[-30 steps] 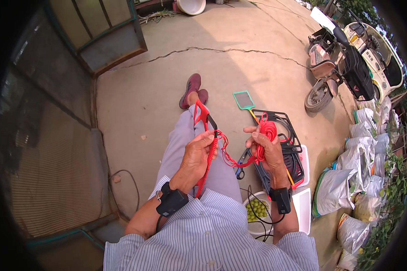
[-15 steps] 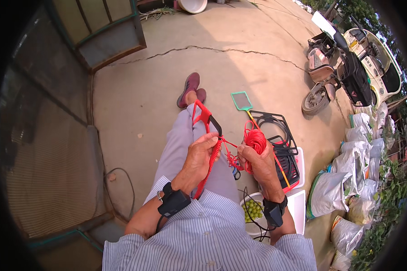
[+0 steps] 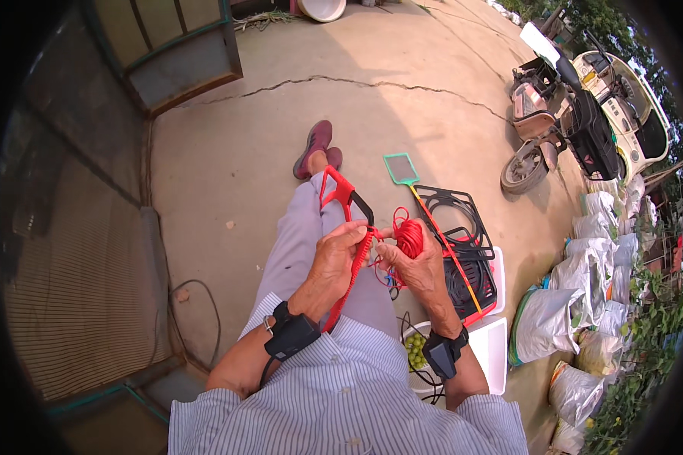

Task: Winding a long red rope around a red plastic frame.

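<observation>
My left hand (image 3: 332, 262) is closed on a red-and-black frame (image 3: 341, 184) above my lap. Red cord is wound tightly along the frame's near side, down toward my shirt. In my right hand (image 3: 420, 271) is a bundle of red cord (image 3: 410, 238), with loops standing out at its top. The right fingertips are close beside the left ones, where the cord meets the frame. What lies between the fingers there is partly hidden.
To the right lie black frames (image 3: 463, 220), a green-rimmed swatter (image 3: 401, 169) and a white tray (image 3: 496, 345). A bowl of green fruit (image 3: 416, 355) stands by my right forearm. White sacks (image 3: 548, 322), a scooter (image 3: 546, 125) and a screen door (image 3: 91, 227) are farther out.
My right hand has moved left with the cord bundle, close to my left hand. The stretch of cord between them is shorter. The left hand keeps its hold.
</observation>
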Available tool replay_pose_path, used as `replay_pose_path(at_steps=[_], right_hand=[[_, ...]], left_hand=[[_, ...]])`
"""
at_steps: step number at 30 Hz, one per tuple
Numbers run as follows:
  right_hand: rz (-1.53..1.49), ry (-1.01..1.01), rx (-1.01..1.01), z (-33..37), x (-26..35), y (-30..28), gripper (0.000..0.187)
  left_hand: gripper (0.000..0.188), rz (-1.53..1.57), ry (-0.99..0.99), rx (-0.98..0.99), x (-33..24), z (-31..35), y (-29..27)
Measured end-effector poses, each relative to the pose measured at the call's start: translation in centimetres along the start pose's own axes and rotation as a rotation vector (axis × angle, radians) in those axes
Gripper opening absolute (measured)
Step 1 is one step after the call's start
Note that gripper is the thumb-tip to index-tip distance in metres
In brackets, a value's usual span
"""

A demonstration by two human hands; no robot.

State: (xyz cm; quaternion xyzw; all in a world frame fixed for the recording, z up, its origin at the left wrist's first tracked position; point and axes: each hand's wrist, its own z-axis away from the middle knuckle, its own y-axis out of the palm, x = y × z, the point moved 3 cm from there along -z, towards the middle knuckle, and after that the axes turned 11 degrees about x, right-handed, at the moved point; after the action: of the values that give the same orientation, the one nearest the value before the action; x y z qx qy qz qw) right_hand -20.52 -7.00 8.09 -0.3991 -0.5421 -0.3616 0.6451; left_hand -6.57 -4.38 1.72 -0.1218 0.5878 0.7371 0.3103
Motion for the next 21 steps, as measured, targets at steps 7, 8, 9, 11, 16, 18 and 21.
replay_pose_path(at_steps=[7, 8, 9, 11, 16, 18, 21], right_hand=[[-0.230, 0.161, 0.026, 0.3, -0.4, 0.2, 0.015], [-0.229, 0.160, 0.024, 0.4, -0.8, -0.2, 0.015], [-0.228, 0.205, 0.083, 0.4, -1.6, -0.6, 0.016], [-0.226, 0.251, 0.142, 1.0, -1.6, -0.8, 0.016], [-0.295, 0.289, 0.171, 2.5, -0.3, -1.0, 0.017], [-0.247, 0.252, 0.089, 2.5, -0.9, -1.4, 0.016], [-0.279, 0.222, 0.042, 2.1, -0.1, -1.2, 0.015]], left_hand=[[0.037, 0.009, 0.013, -0.003, 0.1, -0.1, 0.2], [0.037, -0.002, 0.001, -0.006, 0.2, -0.1, 0.2], [0.037, -0.002, 0.001, -0.004, 0.2, -0.1, 0.1], [0.035, -0.012, -0.011, 0.008, 0.2, -0.1, 0.0], [0.032, -0.001, -0.007, 0.023, 0.6, -0.2, 0.0], [0.030, -0.001, -0.003, 0.014, 0.6, -0.4, 0.1], [0.030, 0.023, -0.008, 0.044, 1.0, -0.4, -0.3]])
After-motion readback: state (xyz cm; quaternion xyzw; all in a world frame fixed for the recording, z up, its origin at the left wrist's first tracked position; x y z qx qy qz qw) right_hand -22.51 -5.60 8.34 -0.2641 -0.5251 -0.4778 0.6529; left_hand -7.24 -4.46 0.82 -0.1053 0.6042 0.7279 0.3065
